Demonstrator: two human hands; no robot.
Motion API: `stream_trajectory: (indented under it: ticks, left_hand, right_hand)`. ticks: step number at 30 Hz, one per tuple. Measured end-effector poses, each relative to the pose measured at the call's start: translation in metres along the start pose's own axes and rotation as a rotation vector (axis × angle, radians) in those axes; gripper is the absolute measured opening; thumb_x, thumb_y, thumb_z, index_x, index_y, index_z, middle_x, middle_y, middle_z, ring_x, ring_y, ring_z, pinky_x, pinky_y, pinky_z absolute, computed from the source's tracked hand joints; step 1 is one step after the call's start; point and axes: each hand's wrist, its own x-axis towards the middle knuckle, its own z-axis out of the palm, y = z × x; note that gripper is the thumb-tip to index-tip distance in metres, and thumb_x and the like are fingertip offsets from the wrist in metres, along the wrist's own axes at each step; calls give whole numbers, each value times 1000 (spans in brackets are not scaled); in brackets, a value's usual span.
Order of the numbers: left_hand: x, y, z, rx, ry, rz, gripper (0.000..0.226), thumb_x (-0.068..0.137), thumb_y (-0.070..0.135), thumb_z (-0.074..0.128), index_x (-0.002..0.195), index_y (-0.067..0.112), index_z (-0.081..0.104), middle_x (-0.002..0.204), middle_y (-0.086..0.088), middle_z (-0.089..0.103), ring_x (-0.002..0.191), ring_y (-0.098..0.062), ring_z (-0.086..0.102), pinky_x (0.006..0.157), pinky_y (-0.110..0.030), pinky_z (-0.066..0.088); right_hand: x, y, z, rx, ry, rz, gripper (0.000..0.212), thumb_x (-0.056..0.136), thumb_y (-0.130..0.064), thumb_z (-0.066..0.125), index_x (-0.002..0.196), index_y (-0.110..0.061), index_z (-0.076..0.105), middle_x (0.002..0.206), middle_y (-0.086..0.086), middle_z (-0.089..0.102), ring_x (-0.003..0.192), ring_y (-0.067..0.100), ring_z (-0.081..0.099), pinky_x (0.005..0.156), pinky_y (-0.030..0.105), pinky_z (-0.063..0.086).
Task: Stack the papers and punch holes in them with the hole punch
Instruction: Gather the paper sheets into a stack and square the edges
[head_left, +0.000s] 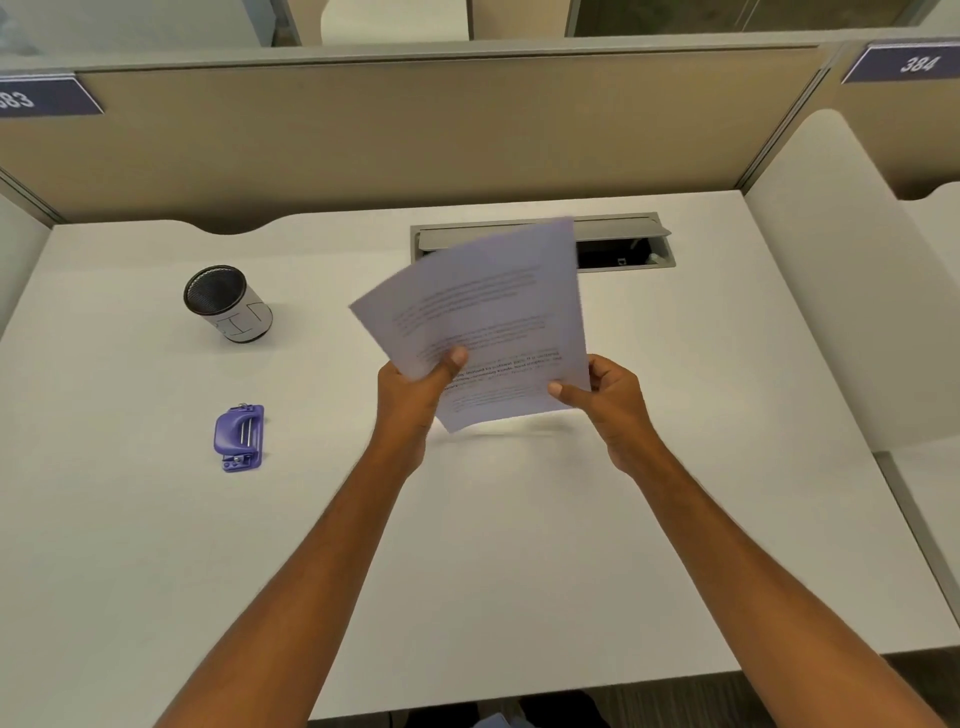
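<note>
A few printed white papers (488, 312) are held up above the middle of the white desk (519, 545), fanned and tilted, motion-blurred. My left hand (415, 389) grips their lower left edge with the thumb on top. My right hand (608, 400) pinches their lower right corner. A purple hole punch (239, 438) lies flat on the desk to the left, well apart from both hands.
A black mesh pen cup (226, 304) with a white band stands at the back left. An open grey cable hatch (623, 241) is set into the desk behind the papers. Beige partitions (415, 130) wall the back, white side panels the right.
</note>
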Motion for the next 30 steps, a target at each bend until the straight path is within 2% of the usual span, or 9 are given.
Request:
stream_trajectory:
  ticks: [2,4,6,9,11,17,21,25,30]
  left_hand:
    - [1,4,-4,-106,12,-37,36,96,17,86,128,30,75,131,-5,80,124,-29,76,104,-51,64]
    - [2,5,-5,-217,24,-83,41,98,11,81,133,30,71,139,-12,76,132,-37,71,108,-60,60]
    - [2,3,-3,-322,5,-115,46,103,5,74,142,29,65,146,-16,72,137,-41,67,110,-64,58]
    - [-2,-3,4,-459,-18,-172,54,108,4,64,158,24,53,151,-18,68,141,-42,64,115,-68,52]
    - [-6,-7,13,-506,-25,-209,52,110,6,63,157,25,54,151,-18,69,141,-41,65,117,-70,49]
    - [-7,-11,9,-487,11,-184,44,107,8,68,145,31,62,146,-9,74,133,-33,72,105,-59,62]
    - [15,3,-28,-414,75,-158,32,104,15,72,136,23,71,136,-5,79,124,-27,77,97,-50,67]
    - [32,16,-64,-53,7,-87,25,103,24,75,128,27,75,117,4,83,110,-17,77,88,-36,66]
    - [34,17,-65,200,-185,-62,41,88,38,89,127,30,78,123,3,84,110,-19,82,85,-32,69]
  right_hand:
    - [0,1,-8,33,7,11,27,91,-9,87,115,-20,79,110,-6,86,102,21,81,87,23,63]
    - [-1,1,-9,112,10,26,28,90,-10,87,117,-16,79,114,0,85,103,22,79,96,34,62]
    - [-3,0,-6,257,-5,38,32,89,-10,86,120,-15,78,119,5,84,110,27,76,99,40,62]
    - [-4,-2,7,452,-53,39,39,90,-5,85,127,-13,75,127,9,80,118,29,76,98,41,64]
    - [-3,-2,19,505,-49,42,42,92,-2,81,131,-13,70,129,10,79,119,29,76,97,45,65]
    - [1,-5,24,517,22,33,46,90,5,82,130,-14,72,132,13,79,116,31,78,96,48,66]
    - [5,-8,0,455,47,25,43,90,5,82,127,-14,73,128,12,81,112,31,80,89,45,67]
    - [6,-13,-21,357,51,14,41,86,-2,88,123,-14,76,125,10,83,111,32,81,87,44,68]
    - [3,-15,-22,152,22,-9,35,86,-10,91,119,-18,80,118,5,85,106,28,82,90,43,69]
